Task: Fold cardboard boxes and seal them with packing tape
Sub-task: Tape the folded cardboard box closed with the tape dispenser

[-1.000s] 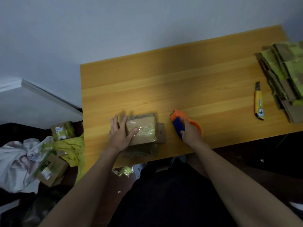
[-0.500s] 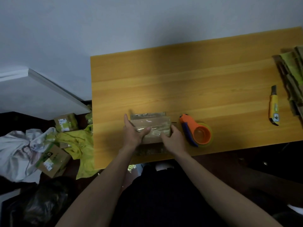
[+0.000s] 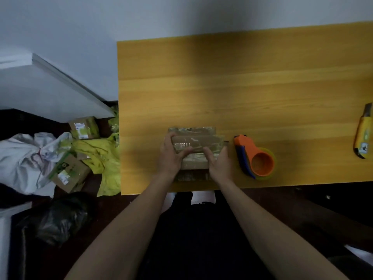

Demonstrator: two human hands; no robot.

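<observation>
Head view — both hands [image 3: 171, 156] [image 3: 220, 164] grip the box [image 3: 198, 142].

No text, brand or number can be read anywhere. White and green labels are seen on the two brown cardboard boxes on the floor [image 3: 83, 128] [image 3: 69, 172], and a small pale sticker is seen on the yellow utility knife [image 3: 363, 136] on the wooden counter [image 3: 242, 87], but their print is too blurred and small to be made out

I see a dim, soft, grainy view; a broad shadow darkens the table [image 3: 262, 93], and the wide lens bends its edges.
</observation>
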